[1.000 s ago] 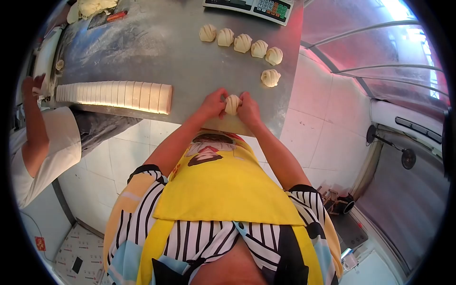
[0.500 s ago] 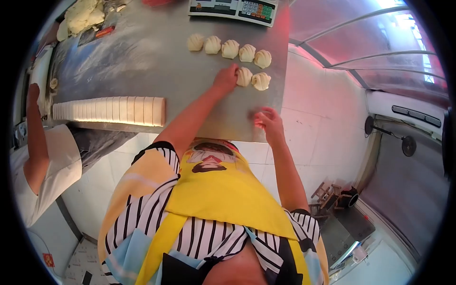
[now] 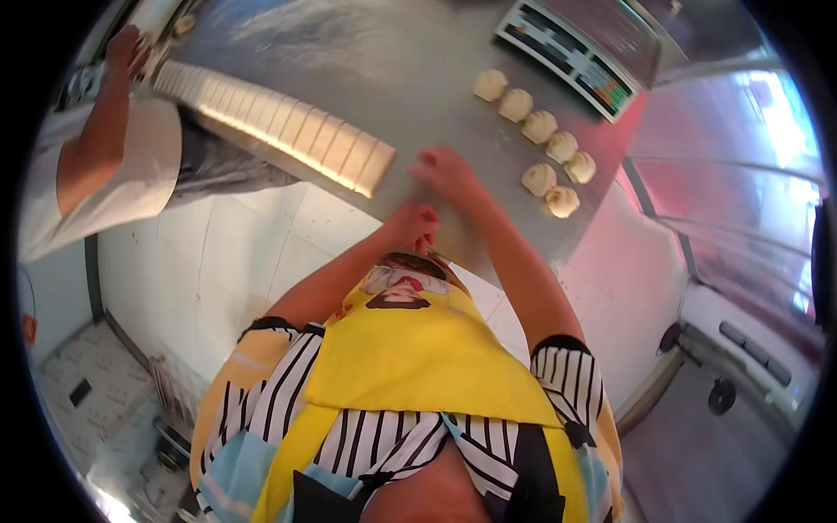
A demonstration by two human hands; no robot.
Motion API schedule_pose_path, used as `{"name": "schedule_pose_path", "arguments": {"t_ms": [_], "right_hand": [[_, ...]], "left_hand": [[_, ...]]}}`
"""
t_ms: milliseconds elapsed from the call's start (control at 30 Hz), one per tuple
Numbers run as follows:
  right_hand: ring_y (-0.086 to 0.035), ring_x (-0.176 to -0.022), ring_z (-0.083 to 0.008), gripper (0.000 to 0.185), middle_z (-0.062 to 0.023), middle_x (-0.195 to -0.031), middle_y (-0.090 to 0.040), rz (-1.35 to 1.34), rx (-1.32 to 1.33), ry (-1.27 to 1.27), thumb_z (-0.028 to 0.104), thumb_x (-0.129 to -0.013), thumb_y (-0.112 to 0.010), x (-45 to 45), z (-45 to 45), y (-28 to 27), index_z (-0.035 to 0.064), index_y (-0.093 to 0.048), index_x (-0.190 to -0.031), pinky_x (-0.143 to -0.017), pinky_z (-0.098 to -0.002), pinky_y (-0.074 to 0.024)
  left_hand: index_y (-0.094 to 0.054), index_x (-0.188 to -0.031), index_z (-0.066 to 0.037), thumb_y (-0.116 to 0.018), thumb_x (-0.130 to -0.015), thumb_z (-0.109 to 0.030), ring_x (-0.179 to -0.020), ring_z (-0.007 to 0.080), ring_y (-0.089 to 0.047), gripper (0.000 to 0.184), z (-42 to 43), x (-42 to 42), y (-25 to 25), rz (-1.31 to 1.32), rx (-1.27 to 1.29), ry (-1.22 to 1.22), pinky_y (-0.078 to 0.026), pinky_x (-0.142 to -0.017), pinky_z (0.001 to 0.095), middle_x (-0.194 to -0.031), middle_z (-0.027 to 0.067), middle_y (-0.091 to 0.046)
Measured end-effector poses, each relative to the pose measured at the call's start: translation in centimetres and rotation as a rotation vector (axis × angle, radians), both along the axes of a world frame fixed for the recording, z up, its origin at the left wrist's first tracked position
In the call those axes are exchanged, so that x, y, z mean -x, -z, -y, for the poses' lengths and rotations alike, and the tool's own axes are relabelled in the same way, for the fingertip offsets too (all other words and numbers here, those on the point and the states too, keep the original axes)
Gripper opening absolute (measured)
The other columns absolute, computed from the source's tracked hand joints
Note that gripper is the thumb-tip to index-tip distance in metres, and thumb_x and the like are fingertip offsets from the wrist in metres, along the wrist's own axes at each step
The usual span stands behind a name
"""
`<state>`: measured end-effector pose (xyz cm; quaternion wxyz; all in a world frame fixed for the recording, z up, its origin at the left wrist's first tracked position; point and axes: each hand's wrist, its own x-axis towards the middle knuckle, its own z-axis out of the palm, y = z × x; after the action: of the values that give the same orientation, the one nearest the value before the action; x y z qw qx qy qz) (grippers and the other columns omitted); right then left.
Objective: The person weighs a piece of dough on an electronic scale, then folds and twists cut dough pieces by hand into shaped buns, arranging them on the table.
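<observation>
My left hand (image 3: 413, 227) is at the front edge of the metal table, just above the apron. Its fingers are curled, and whatever they may hold is hidden. Over the tabletop, my right hand (image 3: 446, 173) is smeared by motion, so its grip does not show. It is the hand nearest the right end of a long dough log (image 3: 288, 122) cut into many slices. To the right sit several shaped dough buns (image 3: 540, 127) with ridged tops in a slanting row. Two more buns (image 3: 562, 201) lie in front of that row, apart from both hands.
A digital scale (image 3: 567, 57) stands behind the buns on the metal table (image 3: 349, 52). At the left, another person's arm (image 3: 98, 152) reaches along the table's far left side. White floor tiles (image 3: 253, 235) lie below the table's front edge.
My left hand has left the front bun and drawn back to the table edge. My right hand has moved left, towards the dough log. The head view has turned, so the table appears slanted.
</observation>
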<state>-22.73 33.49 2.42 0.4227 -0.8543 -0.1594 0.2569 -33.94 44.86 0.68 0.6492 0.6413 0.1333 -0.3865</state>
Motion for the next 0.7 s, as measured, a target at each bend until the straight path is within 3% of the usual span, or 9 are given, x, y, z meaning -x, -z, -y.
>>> {"name": "schedule_pose_path", "arguments": {"t_ms": [133, 233, 333, 433, 600, 700], "right_hand": [[-0.056, -0.092, -0.0315, 0.052, -0.0162, -0.098, -0.058, 0.375, 0.227, -0.192, 0.035, -0.066, -0.072, -1.1, -8.0, 2.7, 0.0003, -0.059, -0.102, -0.084, -0.0406, -0.0438], [-0.057, -0.082, -0.0266, 0.047, -0.0129, -0.089, -0.058, 0.060, 0.153, -0.209, 0.026, -0.061, -0.077, -0.9, -8.4, 1.1, -0.0001, -0.056, -0.094, -0.077, -0.0356, -0.0464], [-0.056, -0.082, -0.0209, 0.045, -0.0083, -0.089, -0.057, -0.209, 0.023, -0.033, 0.016, -0.063, -0.077, 0.3, -4.7, -3.5, 0.0000, -0.053, -0.098, -0.074, -0.0314, -0.0470], [-0.055, -0.078, -0.0173, 0.040, -0.0077, -0.089, -0.058, -0.320, -0.501, 0.379, 0.010, -0.066, -0.075, 2.1, 0.9, -3.8, 0.0017, -0.053, -0.099, -0.070, -0.0283, -0.0462], [-0.056, -0.079, -0.0144, 0.037, -0.0071, -0.089, -0.057, -0.499, -0.586, 0.590, 0.009, -0.069, -0.074, 4.2, 6.9, -4.6, 0.0006, -0.053, -0.099, -0.069, -0.0258, -0.0459], [-0.054, -0.085, -0.0145, 0.037, -0.0071, -0.095, -0.055, -0.474, -0.503, 0.607, 0.008, -0.072, -0.072, 5.7, 8.4, -5.2, 0.0009, -0.051, -0.102, -0.073, -0.0272, -0.0473]], "left_hand": [[-0.051, -0.104, 0.002, -0.052, -0.087, -0.012, -0.059, 0.0165, -0.062, 0.022, -0.9, 1.3, 1.6, -0.091, 0.207, -0.167, -0.047, -0.050, 0.0277, -0.074, 0.0095, -0.063], [-0.051, -0.108, 0.001, -0.050, -0.088, -0.010, -0.077, 0.0157, -0.063, 0.022, -1.0, 1.2, 2.1, -0.120, 0.381, -0.355, -0.050, -0.063, 0.0279, -0.090, 0.0108, -0.063], [-0.050, -0.115, -0.001, -0.050, -0.087, -0.005, -0.098, 0.0168, -0.058, 0.028, -1.1, -0.1, 0.9, -0.077, 0.683, -0.579, -0.048, -0.080, 0.0299, -0.109, 0.0112, -0.057], [-0.048, -0.119, -0.002, -0.052, -0.085, -0.002, -0.108, 0.0177, -0.052, 0.034, -2.0, -1.5, -1.5, 0.254, 0.856, -0.596, -0.045, -0.089, 0.0326, -0.117, 0.0102, -0.053], [-0.045, -0.120, -0.001, -0.052, -0.088, -0.008, -0.106, 0.0189, -0.052, 0.034, -1.2, -3.5, -3.5, 0.183, 0.735, -0.332, -0.045, -0.092, 0.0326, -0.114, 0.0085, -0.053], [-0.048, -0.115, 0.001, -0.052, -0.090, -0.015, -0.101, 0.0173, -0.055, 0.029, 0.7, -4.3, -3.4, 0.151, 0.423, -0.230, -0.048, -0.087, 0.0321, -0.111, 0.0103, -0.054]]}}
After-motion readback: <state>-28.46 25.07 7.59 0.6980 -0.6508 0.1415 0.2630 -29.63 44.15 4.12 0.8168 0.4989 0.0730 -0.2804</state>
